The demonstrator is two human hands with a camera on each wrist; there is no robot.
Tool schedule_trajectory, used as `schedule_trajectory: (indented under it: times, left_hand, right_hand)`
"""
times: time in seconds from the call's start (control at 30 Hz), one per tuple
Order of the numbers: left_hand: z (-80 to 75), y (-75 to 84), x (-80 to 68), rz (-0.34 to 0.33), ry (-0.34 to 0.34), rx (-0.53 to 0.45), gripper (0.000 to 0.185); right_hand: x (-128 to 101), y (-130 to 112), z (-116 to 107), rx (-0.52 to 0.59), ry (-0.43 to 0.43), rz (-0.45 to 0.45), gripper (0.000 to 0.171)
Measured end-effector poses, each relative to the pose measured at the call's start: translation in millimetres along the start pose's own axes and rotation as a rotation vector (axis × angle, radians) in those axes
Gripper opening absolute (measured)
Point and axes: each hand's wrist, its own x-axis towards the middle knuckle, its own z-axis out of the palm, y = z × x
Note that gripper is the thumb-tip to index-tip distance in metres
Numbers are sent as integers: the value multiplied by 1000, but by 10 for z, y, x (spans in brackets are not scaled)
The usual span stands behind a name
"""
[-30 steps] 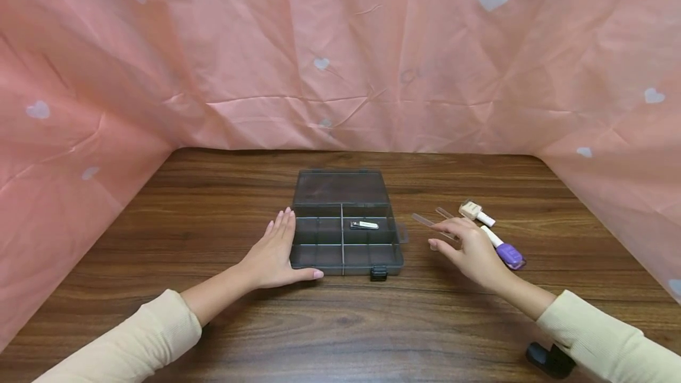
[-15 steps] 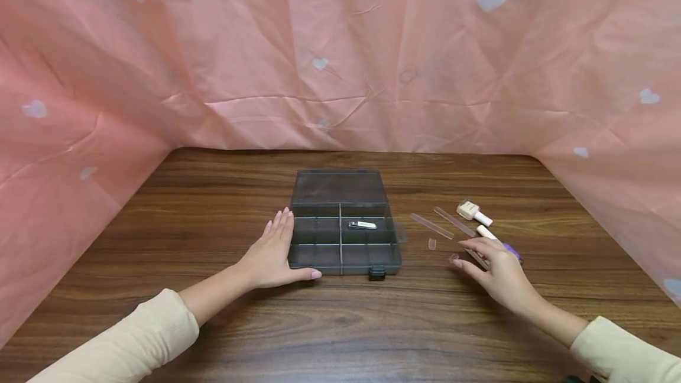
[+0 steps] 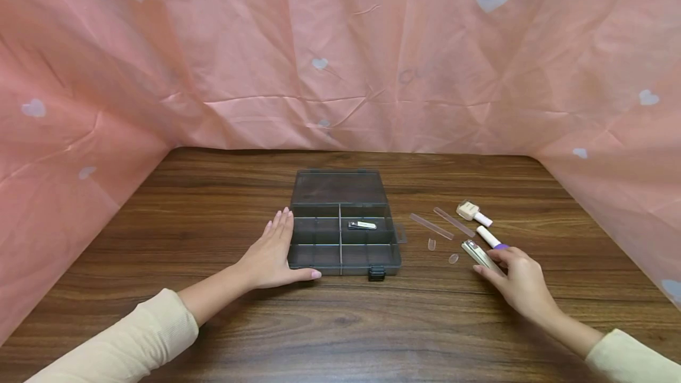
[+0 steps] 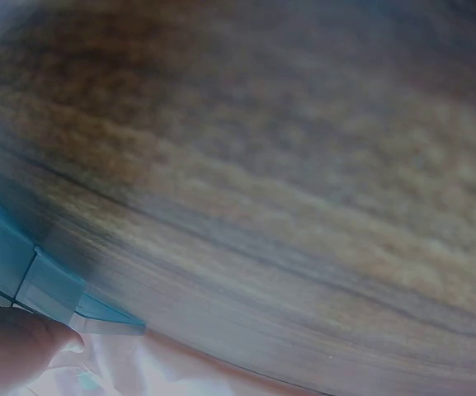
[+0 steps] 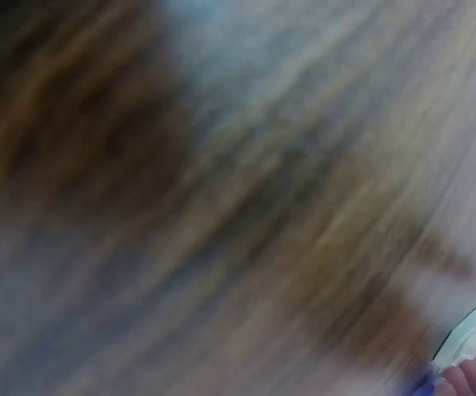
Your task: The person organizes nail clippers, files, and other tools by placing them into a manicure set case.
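A dark translucent compartment box (image 3: 340, 269) lies with its lid (image 3: 340, 187) laid back. A small nail clipper (image 3: 362, 225) rests in its back right compartment. My left hand (image 3: 266, 256) lies spread against the box's left side, thumb along the front edge; its thumb (image 4: 23, 342) also shows beside the box (image 4: 52, 285) in the left wrist view. My right hand (image 3: 524, 282) grips the near end of a larger nail clipper (image 3: 479, 255) between thumb and fingers. A purple nail polish bottle (image 3: 490, 237) with a white cap lies just beyond, partly hidden by that hand.
Two clear strips (image 3: 431, 226) and two small clear pieces (image 3: 431, 244) lie on the wooden table (image 3: 340, 324) between box and right hand. A beige nail polish bottle (image 3: 468, 210) lies behind them. A pink curtain (image 3: 340, 75) encloses the table's back and sides.
My right hand has moved right and toward me, from over the clear strips and pieces to the larger nail clipper, which is uncovered at its far end. My left hand stays at the box.
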Motion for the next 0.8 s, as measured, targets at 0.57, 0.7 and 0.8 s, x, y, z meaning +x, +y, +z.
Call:
schedule_trajectory:
  times: [0.57,0.7,0.8]
  left_hand:
    - [15,-9,-1,-1,6,-13,122]
    - [21,-12,3,0,7,-7,122]
    - [18,-12,7,0,4,-2,122]
  right_hand:
    - [-28,49,-27,-69,-104,52,12]
    - [-38,61,-27,-62,-101,68,13]
    - [-41,67,-32,-63,-99,71,14]
